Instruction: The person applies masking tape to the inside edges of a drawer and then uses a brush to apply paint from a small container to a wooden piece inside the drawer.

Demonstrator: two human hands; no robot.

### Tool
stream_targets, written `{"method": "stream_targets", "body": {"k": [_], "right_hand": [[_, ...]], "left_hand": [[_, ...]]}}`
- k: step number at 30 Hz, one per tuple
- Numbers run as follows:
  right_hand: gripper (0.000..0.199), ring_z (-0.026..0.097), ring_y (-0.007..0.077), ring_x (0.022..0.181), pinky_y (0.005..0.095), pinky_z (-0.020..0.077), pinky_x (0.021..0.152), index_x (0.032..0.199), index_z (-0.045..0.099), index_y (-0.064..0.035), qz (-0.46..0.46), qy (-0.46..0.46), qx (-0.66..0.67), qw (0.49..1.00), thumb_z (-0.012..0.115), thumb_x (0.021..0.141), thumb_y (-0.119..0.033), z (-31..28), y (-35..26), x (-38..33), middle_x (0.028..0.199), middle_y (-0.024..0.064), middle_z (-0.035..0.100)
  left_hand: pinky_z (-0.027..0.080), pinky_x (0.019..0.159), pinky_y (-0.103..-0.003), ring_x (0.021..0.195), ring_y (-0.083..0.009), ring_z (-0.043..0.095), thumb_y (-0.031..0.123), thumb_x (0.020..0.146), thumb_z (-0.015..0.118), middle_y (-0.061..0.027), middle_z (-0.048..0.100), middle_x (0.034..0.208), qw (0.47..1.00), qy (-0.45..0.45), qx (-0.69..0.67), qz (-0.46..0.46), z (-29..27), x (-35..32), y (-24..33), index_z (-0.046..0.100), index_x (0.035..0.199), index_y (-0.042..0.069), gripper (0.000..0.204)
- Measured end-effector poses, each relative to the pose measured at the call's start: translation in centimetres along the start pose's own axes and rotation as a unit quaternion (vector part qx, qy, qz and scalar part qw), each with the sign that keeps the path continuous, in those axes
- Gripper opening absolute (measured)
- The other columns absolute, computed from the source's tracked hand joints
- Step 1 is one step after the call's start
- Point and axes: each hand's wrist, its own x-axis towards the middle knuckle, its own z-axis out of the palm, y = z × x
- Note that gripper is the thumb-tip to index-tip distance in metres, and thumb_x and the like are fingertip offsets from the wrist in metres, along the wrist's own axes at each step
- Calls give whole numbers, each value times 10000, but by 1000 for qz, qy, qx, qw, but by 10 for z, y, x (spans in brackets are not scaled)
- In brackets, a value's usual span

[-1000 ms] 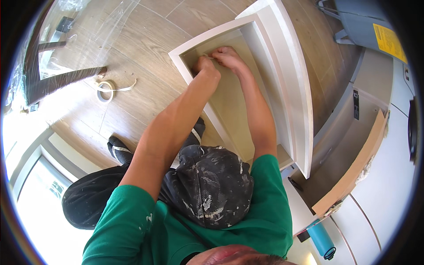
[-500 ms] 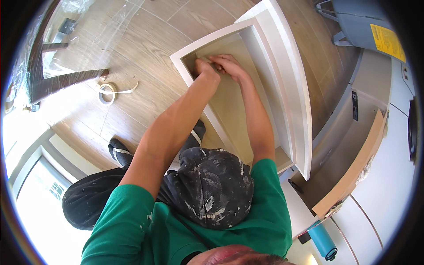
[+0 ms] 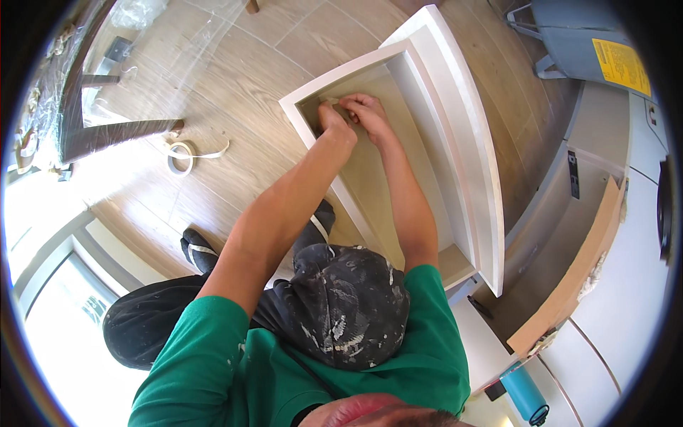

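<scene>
Pale drawer (image 3: 348,69) around left grip (image 3: 331,118) and right grip (image 3: 368,114)

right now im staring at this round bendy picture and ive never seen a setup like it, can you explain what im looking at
There is no machine here, just a person's two bare hands. The camera is worn on the head and looks down; its fisheye lens bends straight edges, and left in the picture is the person's left.

The left hand and right hand meet inside a pale drawer-like box, near its far left corner. Something small and pale may be between the fingertips, but it is too small to tell.

On the wood-look floor, to the left, lies a roll of tape with a loose end. To the right are an open cabinet space and a teal bottle.
</scene>
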Motion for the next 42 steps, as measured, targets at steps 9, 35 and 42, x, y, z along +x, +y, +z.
{"method": "stream_targets", "body": {"k": [9,35,42], "right_hand": [[127,598,104,591,261,501,547,969,719,-5,36,10,99,994,717,944,-129,0,-2,0,755,34,663],[296,711,292,981,401,573,828,1087,797,-53,-220,80,-203,951,762,907,-285,64,8,-28,1099,144,756],[289,635,302,1001,415,513,885,1032,771,-66,-369,156,-356,844,851,795,-211,47,17,-30,1023,109,716]], "left_hand": [[326,568,-286,573,-123,404,495,996,550,49,428,640,995,-47,-24,-84,-5,-32,5,476,788,167,395],[364,620,-212,637,-25,409,245,1031,604,78,435,703,825,-152,536,100,-207,-222,267,586,1301,0,365],[350,623,-213,636,-29,395,258,1022,623,76,422,711,804,-157,555,147,-202,-209,278,592,1296,3,375]]}}
